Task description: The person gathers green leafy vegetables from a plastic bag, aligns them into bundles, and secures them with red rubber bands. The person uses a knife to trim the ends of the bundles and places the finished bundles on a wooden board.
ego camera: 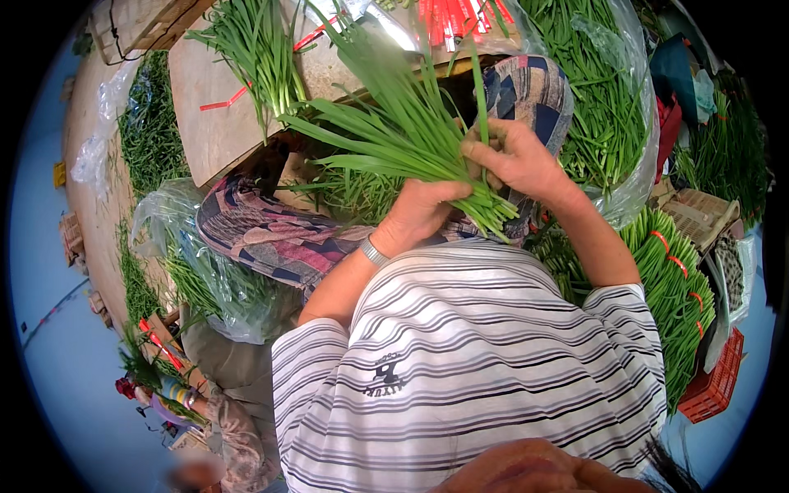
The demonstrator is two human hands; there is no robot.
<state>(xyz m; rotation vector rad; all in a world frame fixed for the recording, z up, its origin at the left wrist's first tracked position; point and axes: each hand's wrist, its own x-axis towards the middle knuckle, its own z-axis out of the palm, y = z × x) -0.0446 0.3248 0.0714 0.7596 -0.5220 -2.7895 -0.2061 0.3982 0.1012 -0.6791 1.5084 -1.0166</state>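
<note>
My left hand (pixel 419 208), with a metal-banded watch on its wrist, is closed around the stem end of a bunch of garlic chives (pixel 400 123). The leaves fan up and away over my lap, and the pale stem ends stick out to the right. My right hand (pixel 518 157) pinches a single chive leaf (pixel 481 86) at the bunch's right side; its fingertips are partly hidden. Beyond, a second chive bunch (pixel 262 61) lies on a board (pixel 203 68), near a loose red tie strip (pixel 227 100).
Many red tie strips (pixel 453 24) lie at the board's far side. A plastic bag of chives (pixel 585 98) stands right of my knee. Tied bundles (pixel 669 296) are stacked by my right elbow, near a red crate (pixel 718 382). Another person's sleeve (pixel 237 431) shows lower left.
</note>
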